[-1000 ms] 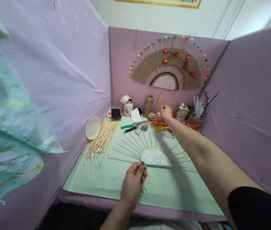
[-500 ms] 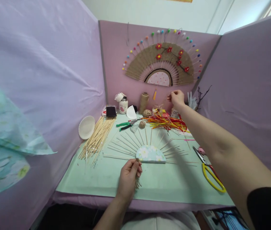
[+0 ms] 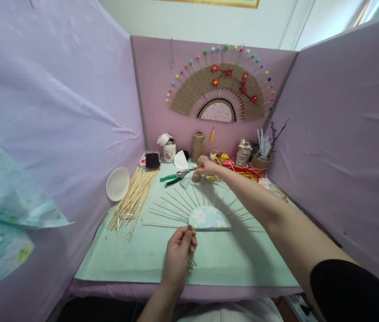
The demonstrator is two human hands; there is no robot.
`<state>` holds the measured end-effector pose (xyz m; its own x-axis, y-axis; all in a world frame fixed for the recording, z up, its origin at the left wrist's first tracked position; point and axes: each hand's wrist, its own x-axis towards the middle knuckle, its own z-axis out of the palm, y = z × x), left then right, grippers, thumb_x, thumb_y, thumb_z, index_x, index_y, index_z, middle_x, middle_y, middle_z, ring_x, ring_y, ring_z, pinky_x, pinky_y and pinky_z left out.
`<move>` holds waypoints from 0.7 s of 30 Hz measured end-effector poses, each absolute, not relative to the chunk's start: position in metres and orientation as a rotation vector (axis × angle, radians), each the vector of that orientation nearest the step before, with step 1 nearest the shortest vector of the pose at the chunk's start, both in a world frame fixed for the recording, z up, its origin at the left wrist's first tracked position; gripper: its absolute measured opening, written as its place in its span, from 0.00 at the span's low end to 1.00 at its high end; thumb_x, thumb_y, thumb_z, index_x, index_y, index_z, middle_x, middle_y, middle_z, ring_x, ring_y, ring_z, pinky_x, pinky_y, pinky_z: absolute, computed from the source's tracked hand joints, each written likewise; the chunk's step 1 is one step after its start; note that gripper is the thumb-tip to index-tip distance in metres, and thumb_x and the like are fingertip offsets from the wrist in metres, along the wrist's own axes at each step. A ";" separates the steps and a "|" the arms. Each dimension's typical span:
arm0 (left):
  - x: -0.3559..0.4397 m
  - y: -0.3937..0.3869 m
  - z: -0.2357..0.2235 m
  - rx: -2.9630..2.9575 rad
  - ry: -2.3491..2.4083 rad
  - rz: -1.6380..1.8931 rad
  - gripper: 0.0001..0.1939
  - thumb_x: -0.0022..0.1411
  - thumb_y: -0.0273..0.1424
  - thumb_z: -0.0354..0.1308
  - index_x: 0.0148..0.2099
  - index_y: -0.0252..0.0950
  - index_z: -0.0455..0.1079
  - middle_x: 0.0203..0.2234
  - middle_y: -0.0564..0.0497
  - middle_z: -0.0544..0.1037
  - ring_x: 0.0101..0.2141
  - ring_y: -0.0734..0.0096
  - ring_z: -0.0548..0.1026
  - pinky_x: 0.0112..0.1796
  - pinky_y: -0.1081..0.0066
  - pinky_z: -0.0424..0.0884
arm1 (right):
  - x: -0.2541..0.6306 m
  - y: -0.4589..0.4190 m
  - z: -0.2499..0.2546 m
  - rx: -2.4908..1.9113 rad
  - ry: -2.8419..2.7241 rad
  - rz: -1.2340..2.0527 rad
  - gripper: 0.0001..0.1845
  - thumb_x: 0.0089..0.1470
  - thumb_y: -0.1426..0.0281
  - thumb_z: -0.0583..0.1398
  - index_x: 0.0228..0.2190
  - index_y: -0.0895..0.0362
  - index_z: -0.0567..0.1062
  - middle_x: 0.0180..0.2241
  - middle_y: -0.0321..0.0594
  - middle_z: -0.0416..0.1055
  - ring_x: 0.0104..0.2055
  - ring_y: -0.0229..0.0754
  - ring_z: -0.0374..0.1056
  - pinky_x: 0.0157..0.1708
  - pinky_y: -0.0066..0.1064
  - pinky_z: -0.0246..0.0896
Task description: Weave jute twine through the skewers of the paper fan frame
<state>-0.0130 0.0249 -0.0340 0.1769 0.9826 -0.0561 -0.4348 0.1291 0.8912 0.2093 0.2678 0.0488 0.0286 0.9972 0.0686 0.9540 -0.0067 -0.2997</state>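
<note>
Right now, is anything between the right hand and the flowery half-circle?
Yes. Thin sticks fan out from the curved edge of the flowery half-circle toward the right hand, and some yellow strips lie between those sticks and the hand.

The left hand [image 3: 180,250] grips a bundle of brown strands [image 3: 191,260], loose ends hanging below the fist. Just beyond that grip lies a half-round floral panel [image 3: 208,218] with thin sticks [image 3: 178,199] fanning outward. Well left of the grip: a pile of wooden sticks [image 3: 136,197] and a white scalloped dish [image 3: 117,184]. The right hand [image 3: 206,167] reaches to the far side, near green-handled pliers [image 3: 171,180]; its fingertip contact is unclear.
</note>
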 end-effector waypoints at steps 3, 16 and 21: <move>-0.013 0.025 -0.034 0.890 0.818 1.218 0.16 0.57 0.43 0.61 0.31 0.33 0.69 0.19 0.55 0.67 0.21 0.83 0.61 0.25 0.79 0.58 | 0.187 0.271 0.033 -2.129 -2.059 0.201 0.29 0.41 0.53 0.68 0.40 0.60 0.76 0.43 0.52 0.74 0.48 0.54 0.69 0.43 0.34 0.64; -0.014 0.025 -0.039 0.933 0.833 1.229 0.14 0.58 0.41 0.60 0.32 0.33 0.70 0.21 0.55 0.68 0.22 0.83 0.61 0.25 0.79 0.59 | 0.189 0.247 0.109 -1.954 -2.221 -0.160 0.18 0.60 0.63 0.57 0.49 0.59 0.69 0.49 0.44 0.68 0.46 0.44 0.68 0.45 0.42 0.67; -0.013 0.024 -0.039 0.938 0.841 1.237 0.14 0.58 0.41 0.60 0.32 0.33 0.70 0.21 0.55 0.68 0.22 0.83 0.62 0.25 0.79 0.59 | 0.204 0.234 0.215 -1.693 -2.109 -0.447 0.14 0.57 0.68 0.58 0.42 0.63 0.71 0.42 0.45 0.69 0.44 0.40 0.62 0.48 0.33 0.57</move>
<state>-0.0131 0.0242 -0.0388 0.1429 0.9895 -0.0230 -0.3855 0.0770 0.9195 0.2035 0.2338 0.2148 -0.1880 0.8491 0.4937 0.9764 0.2161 0.0002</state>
